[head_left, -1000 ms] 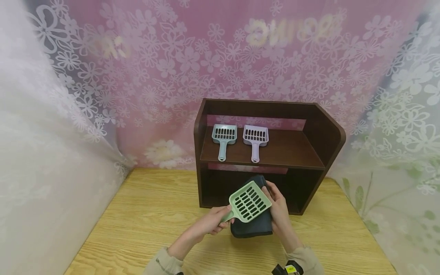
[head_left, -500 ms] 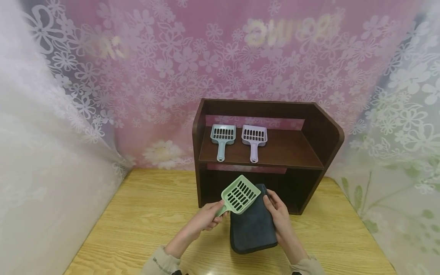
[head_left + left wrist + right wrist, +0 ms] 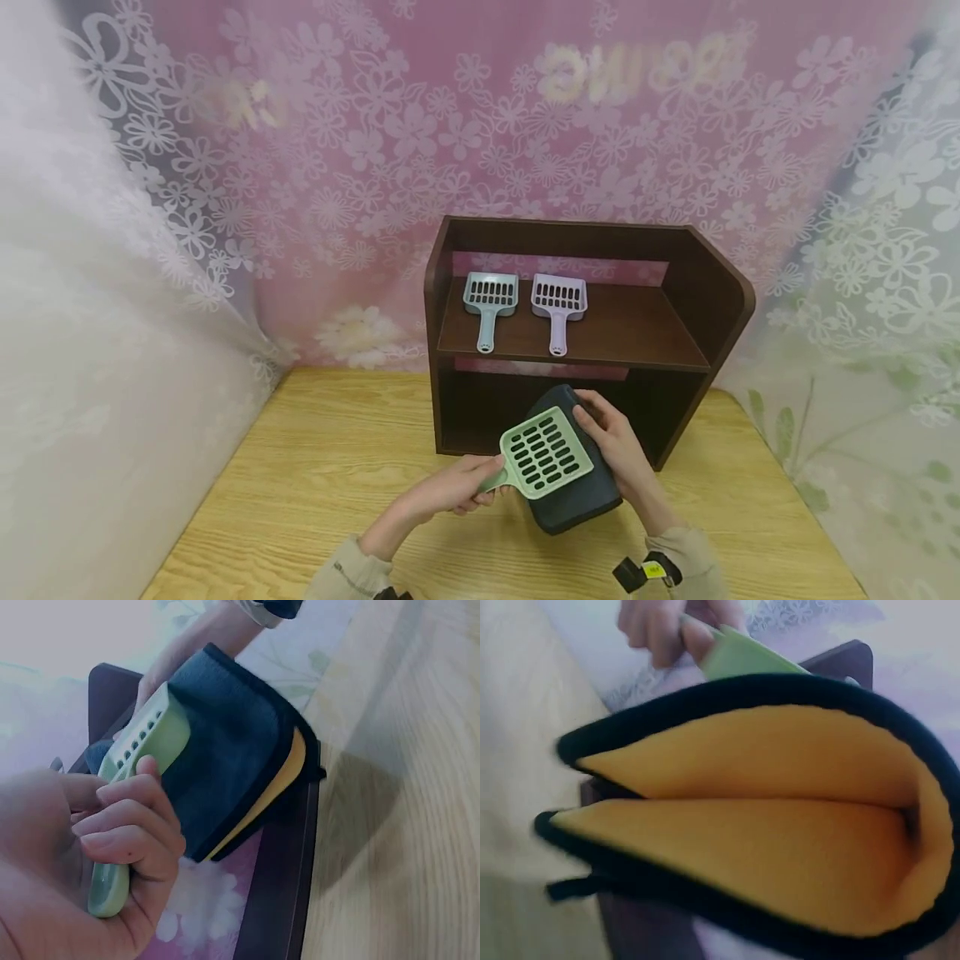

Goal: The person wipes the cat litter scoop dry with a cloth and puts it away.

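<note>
My left hand [image 3: 453, 485] grips a green litter scoop [image 3: 546, 454] by its handle. The slotted head overlaps a folded dark blue cloth [image 3: 579, 507]. In the left wrist view, fingers curl round the handle and the scoop's head lies against the cloth [image 3: 232, 720]. On the cloth's far side, my right hand [image 3: 618, 446] holds it, thumb on top and fingers behind. Seen from the right wrist, the folded cloth gapes, showing its yellow inner side [image 3: 757, 847] and black hem; the right hand's fingers are hidden there.
A dark brown two-level shelf [image 3: 637, 325] stands behind the hands. On its upper board lie a light blue litter scoop [image 3: 487, 321] and a lilac litter scoop [image 3: 558, 321]. The wooden table [image 3: 322, 467] spreads below, with floral curtains [image 3: 360, 167] around it.
The green scoop lifted off to the left half a second ago, and now is back over the cloth, lower and further right. The right hand has shifted the cloth slightly up and right, tilting it.
</note>
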The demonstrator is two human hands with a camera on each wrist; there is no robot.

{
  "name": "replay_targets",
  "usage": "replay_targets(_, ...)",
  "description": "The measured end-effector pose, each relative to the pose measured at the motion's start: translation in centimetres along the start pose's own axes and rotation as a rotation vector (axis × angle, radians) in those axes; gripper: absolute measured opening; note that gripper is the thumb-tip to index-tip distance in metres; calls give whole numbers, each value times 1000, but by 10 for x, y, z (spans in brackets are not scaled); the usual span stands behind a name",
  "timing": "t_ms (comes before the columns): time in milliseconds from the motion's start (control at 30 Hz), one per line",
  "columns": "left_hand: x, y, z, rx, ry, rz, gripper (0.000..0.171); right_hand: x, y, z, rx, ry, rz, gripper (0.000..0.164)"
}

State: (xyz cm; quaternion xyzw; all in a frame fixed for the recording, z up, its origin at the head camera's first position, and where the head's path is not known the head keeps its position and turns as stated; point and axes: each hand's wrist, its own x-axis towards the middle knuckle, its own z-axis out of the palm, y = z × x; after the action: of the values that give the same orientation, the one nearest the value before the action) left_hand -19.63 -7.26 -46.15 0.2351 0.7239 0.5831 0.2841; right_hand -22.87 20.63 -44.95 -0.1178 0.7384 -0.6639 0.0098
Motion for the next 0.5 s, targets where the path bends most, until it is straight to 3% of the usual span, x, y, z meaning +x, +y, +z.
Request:
replay_targets(133,-2,-1,-4,36,-40,19,43,6,-11,-10,-204,-157,-116,28)
replay_targets(267,-5,2,-2,78,-25,3,40,10,-19,-12,-425,-321,-255,20)
replay_targets(400,-4,4,2,135,0,5,37,10,-25,-4,-537,-435,-332,19)
replay_targets(500,-3,4,4,172,9,10,38,9,-27,7,-585,-467,-363,18)
